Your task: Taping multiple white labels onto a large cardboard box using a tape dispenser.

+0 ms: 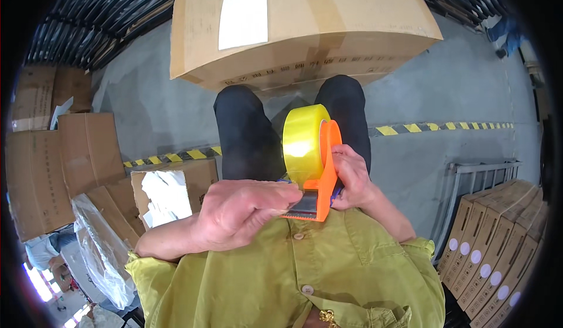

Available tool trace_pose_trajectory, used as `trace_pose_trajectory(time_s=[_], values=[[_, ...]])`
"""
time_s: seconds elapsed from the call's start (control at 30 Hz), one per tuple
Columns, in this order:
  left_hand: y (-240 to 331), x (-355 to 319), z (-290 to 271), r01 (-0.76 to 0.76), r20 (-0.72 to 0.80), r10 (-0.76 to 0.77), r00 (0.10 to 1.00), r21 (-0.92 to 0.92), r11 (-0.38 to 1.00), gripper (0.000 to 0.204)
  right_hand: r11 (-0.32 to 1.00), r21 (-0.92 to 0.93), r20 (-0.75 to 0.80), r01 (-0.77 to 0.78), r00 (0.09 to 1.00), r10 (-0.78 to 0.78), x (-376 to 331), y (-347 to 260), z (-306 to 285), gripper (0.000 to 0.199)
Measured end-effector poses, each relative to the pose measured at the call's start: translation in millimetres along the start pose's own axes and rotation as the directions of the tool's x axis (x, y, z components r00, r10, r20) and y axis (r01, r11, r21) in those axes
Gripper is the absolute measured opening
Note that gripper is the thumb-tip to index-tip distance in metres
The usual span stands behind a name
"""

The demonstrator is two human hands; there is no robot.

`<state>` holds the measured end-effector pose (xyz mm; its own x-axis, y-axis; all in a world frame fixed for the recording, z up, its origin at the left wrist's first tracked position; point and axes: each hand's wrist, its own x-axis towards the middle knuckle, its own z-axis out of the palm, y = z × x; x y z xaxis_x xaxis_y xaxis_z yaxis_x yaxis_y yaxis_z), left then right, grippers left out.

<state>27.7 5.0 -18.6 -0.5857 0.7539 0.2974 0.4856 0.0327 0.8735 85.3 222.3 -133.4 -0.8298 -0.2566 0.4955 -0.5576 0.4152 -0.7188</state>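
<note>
A person in a yellow-green shirt held an orange tape dispenser, loaded with a wide roll of clear yellow tape, just in front of the shirt and over dark trousers. The right hand's grip was wrapped around the dispenser's right side, fingers curled against the orange frame. The left hand had its grip drawn to a pinch at the dispenser's black plate, near the toothed edge; what, if anything, lay between those fingertips could not be told. Beyond the knees, a large cardboard box with a white sheet on it stood on a gray floor crossed by yellow-and-black striped tape. Brown cartons and clear plastic wrap crowded the left, while slim boxes stood in a row at right, near a metal frame.
</note>
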Motion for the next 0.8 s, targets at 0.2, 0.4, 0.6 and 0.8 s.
trace_pose_trajectory(time_s=[0.2, 0.4, 0.6, 0.8], values=[[3.8, -7.7, -5.1, 0.138, -0.035, -0.141, 0.989, -0.065, 0.988, 0.006, 0.996, -0.067, -0.107, 0.057, 0.992, -0.064, -0.1, -8.8, 4.5, 0.052], [5.3, -11.9, -18.7, -0.138, 0.176, 0.116, 0.977, 0.117, 0.984, 0.007, 0.998, 0.025, -0.043, 0.065, 0.997, -0.064, -1.7, -14.4, 5.9, 0.052], [6.4, -15.9, -20.7, -0.127, 0.226, 0.095, 0.969, 0.130, 0.983, 0.009, 0.997, -0.009, -0.031, 0.071, 0.997, -0.071, 4.7, -16.6, 6.4, 0.048], [12.2, -18.2, -4.6, -0.117, 0.107, 0.099, 0.989, 0.174, 0.978, 0.010, 0.995, -0.099, -0.024, 0.013, 1.000, -0.015, 8.3, -18.4, 13.5, 0.039]])
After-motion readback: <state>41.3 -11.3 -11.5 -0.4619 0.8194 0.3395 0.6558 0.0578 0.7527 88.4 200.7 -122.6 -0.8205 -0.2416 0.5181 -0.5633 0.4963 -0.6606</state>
